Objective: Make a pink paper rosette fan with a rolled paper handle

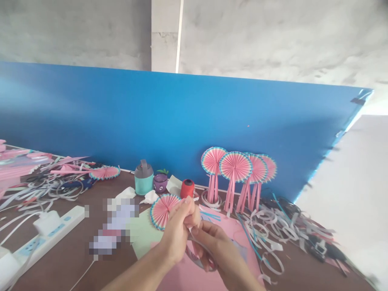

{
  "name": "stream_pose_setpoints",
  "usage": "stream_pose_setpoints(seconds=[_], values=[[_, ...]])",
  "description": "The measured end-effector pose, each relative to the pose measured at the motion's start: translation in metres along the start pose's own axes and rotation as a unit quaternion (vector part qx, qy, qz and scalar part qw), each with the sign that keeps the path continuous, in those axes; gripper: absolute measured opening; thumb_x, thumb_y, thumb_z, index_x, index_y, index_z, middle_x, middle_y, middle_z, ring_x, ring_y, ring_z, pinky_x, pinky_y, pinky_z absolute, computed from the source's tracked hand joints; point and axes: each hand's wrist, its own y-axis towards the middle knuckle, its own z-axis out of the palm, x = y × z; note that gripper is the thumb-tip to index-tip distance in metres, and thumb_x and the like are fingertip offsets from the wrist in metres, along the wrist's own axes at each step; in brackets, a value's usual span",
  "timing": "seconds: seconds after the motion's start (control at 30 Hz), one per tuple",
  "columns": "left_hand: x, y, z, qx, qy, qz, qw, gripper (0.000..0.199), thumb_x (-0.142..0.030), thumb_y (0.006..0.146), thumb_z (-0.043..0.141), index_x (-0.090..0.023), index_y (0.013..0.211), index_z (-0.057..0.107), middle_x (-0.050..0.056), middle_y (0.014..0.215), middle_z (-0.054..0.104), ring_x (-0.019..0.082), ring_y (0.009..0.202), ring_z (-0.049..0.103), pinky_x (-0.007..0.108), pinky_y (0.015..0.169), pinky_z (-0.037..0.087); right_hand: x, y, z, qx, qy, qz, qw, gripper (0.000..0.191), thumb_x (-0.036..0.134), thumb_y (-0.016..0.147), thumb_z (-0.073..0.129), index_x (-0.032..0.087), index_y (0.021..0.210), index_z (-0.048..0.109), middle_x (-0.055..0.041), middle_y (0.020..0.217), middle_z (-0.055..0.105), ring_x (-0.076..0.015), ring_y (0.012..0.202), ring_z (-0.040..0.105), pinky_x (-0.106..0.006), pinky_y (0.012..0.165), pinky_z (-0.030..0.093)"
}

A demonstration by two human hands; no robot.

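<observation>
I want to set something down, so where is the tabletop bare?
Bare tabletop shows between the power strip and pixelated object, and at front right, before the curled strips. It's crowded at the left paper heap and at back right, around the paper fans.

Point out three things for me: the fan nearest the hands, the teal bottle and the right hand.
Fan (pixel 161 211): head view, on its pleated face.
Teal bottle (pixel 144 184): head view, on its body.
Right hand (pixel 218 245): head view, on its back.
</observation>
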Motion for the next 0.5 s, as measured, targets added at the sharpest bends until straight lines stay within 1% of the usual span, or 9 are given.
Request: stream_pose_setpoints(seconds=[0.13, 0.33, 0.43, 0.5], values=[[0.002, -0.002, 0.000, -0.010, -0.008, 0.014, 1.000, 0.052, -0.054, 0.084, 0.054, -0.021, 0.055, 0.025, -0.007, 0.051, 0.020, 0.010, 0.051, 0.017, 0.029, 0.052, 0.019, 0.001, -0.001, 0.001, -0.013, -0.007, -0.016, 1.000, 0.041, 0.055, 0.073, 0.064, 0.017, 0.068, 0.049, 0.0079, 0.046, 0.047, -0.0020, 0.031, 0.034, -0.019, 0.037, 0.014], [0.005, -0.004, 0.001, -0.027, -0.003, 0.032, 0.999, 0.051, -0.053, 0.085, 0.053, -0.021, 0.055, 0.026, -0.006, 0.052, 0.020, 0.011, 0.052, 0.018, 0.029, 0.053, 0.018, 0.005, -0.001, 0.004, -0.031, -0.019, -0.029, 0.999, 0.036, 0.050, 0.069, 0.065, 0.017, 0.065, 0.050, 0.0086, 0.043, 0.042, -0.0029, 0.033, 0.030, -0.020, 0.039, 0.016], [0.009, -0.005, -0.001, -0.031, -0.006, 0.041, 0.999, 0.051, -0.053, 0.087, 0.050, -0.021, 0.056, 0.026, -0.006, 0.052, 0.020, 0.011, 0.051, 0.017, 0.029, 0.052, 0.016, 0.006, -0.001, 0.005, -0.038, -0.027, -0.040, 0.998, 0.033, 0.049, 0.070, 0.063, 0.016, 0.068, 0.054, 0.0092, 0.041, 0.040, -0.0031, 0.034, 0.028, -0.020, 0.040, 0.016], [0.012, -0.007, -0.001, -0.031, -0.006, 0.059, 0.998, 0.051, -0.052, 0.088, 0.049, -0.020, 0.056, 0.025, -0.006, 0.053, 0.020, 0.011, 0.051, 0.016, 0.029, 0.052, 0.016, 0.005, -0.001, 0.007, -0.040, -0.028, -0.049, 0.998, 0.034, 0.049, 0.072, 0.062, 0.015, 0.071, 0.058, 0.0098, 0.039, 0.038, -0.0030, 0.034, 0.025, -0.021, 0.041, 0.015]])
